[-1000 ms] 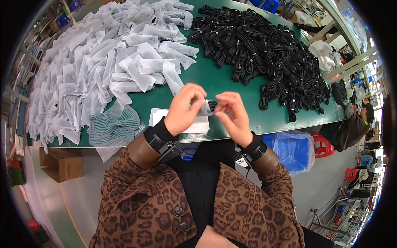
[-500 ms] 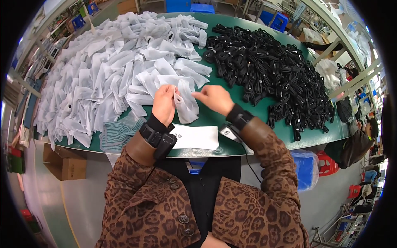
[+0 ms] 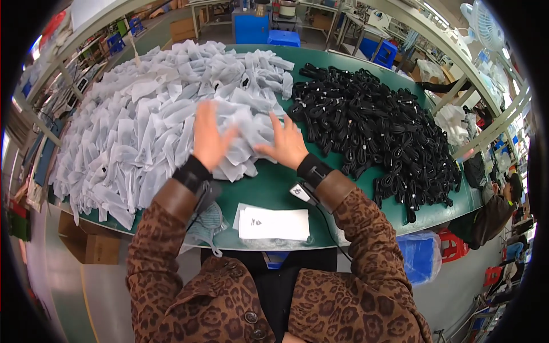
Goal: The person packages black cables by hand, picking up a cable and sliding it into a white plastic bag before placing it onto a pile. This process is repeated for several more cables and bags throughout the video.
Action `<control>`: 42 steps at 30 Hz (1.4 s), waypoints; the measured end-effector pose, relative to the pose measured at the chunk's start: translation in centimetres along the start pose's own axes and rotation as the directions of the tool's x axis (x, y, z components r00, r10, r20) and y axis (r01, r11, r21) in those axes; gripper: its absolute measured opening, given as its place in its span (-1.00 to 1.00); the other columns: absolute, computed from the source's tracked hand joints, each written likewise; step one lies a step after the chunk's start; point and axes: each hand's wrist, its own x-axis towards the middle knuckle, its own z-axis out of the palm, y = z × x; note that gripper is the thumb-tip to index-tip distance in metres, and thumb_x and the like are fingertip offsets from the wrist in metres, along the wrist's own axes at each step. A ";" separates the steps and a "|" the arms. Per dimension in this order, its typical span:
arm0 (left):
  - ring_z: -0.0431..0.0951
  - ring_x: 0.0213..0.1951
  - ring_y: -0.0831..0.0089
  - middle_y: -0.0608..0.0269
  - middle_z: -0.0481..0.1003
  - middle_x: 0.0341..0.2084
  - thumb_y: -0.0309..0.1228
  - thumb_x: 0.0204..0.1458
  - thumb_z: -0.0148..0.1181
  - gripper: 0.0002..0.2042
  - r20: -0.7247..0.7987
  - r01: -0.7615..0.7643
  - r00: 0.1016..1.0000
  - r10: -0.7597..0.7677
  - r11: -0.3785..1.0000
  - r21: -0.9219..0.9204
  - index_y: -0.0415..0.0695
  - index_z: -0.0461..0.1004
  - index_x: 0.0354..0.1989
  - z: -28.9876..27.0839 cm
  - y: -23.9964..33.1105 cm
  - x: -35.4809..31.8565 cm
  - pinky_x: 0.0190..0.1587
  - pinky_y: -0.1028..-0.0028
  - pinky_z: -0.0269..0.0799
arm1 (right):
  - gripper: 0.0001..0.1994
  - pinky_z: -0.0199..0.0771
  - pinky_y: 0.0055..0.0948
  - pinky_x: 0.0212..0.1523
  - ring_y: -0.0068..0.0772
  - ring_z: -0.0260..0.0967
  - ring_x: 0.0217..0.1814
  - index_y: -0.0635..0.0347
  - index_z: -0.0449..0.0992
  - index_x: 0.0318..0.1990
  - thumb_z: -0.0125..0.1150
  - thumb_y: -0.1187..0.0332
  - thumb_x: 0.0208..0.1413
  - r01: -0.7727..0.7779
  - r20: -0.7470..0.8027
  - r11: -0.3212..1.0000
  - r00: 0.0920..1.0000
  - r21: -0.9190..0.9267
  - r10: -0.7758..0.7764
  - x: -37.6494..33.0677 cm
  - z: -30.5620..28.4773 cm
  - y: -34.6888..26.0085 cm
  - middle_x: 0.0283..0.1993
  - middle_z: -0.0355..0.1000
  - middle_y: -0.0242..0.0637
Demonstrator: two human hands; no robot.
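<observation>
A big heap of white translucent pouches (image 3: 143,114) covers the left half of the green table (image 3: 274,188). My left hand (image 3: 210,139) lies flat on the near edge of this heap, fingers spread. My right hand (image 3: 285,146) presses on the same edge, fingers apart, just left of a large pile of black coiled straps (image 3: 372,126). Neither hand grips anything that I can see. Both wrists wear black bands. A small stack of flat white bags (image 3: 273,223) lies on the table in front of me.
A grey mesh cloth (image 3: 207,220) hangs over the near table edge at left. A cardboard box (image 3: 91,246) and a blue bin (image 3: 420,257) stand on the floor below. Another person (image 3: 494,211) sits at the far right. Blue crates (image 3: 284,38) stand behind the table.
A second ago both hands held a small item and a pouch near the table's front edge. They have since reached forward onto the white heap and opened flat; the flat bags stay behind.
</observation>
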 end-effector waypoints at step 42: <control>-0.19 0.48 -0.12 0.15 -0.22 0.51 0.31 -0.13 0.24 -0.04 0.795 -0.169 0.591 -0.136 0.943 0.286 0.32 0.00 0.48 1.1 0.6 -2.0 0.07 -0.71 -0.20 | -0.63 0.08 0.04 0.43 0.05 0.01 0.52 0.05 0.53 -0.02 0.22 0.20 -0.01 0.280 0.357 0.955 0.906 -0.100 -0.228 -3.0 -2.2 13.0 0.36 0.25 -0.06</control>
